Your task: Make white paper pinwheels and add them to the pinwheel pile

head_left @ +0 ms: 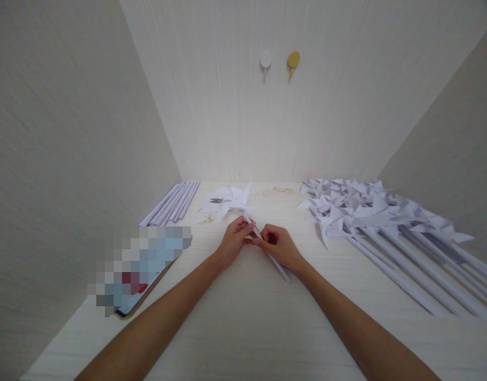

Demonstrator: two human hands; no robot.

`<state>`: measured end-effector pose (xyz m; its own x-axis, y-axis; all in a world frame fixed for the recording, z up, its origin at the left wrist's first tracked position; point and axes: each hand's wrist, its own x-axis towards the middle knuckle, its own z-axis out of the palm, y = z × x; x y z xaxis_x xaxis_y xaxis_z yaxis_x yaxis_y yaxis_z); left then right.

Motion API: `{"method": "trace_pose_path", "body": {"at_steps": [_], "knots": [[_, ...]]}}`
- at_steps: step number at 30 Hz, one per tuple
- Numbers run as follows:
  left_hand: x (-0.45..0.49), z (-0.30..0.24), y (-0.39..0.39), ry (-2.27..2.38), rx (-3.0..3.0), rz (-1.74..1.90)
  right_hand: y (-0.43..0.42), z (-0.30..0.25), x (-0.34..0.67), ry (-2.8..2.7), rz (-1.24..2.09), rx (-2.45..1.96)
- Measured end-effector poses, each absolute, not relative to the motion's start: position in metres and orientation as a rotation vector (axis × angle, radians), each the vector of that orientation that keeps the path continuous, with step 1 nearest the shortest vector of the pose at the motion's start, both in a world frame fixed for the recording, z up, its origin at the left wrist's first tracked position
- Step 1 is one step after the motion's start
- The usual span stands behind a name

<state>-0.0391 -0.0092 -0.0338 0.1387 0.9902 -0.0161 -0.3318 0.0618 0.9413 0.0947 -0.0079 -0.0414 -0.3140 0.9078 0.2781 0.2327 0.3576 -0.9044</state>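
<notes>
A phone (pixel 156 275) is lying on the left of the worktop (pixel 235 328), and white sticks (pixel 170 205) are resting in a row beyond it. Dark snips (pixel 216 200) are sitting just beside the blades of a white pinwheel (pixel 234 196), which is pointing away from the person. The left hand (pixel 232 241) is pinching its stick below the blades; the right hand's (pixel 281 246) fingers are gripping it slightly lower. Squeezing too hard could be denting the stick, and twisting could be loosening the blades. Rightward, more pinwheels (pixel 358 211) are overlapping, so a careless elbow could be creasing them.
</notes>
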Motion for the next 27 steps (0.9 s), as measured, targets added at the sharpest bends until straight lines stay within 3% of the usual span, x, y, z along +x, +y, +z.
{"method": "trace_pose_path", "body": {"at_steps": [27], "knots": [[-0.0491,-0.0338,-0.0111,0.99,1.125,1.243,-0.0066,-0.0381,0.0848,-1.515,1.2,-1.069]]}}
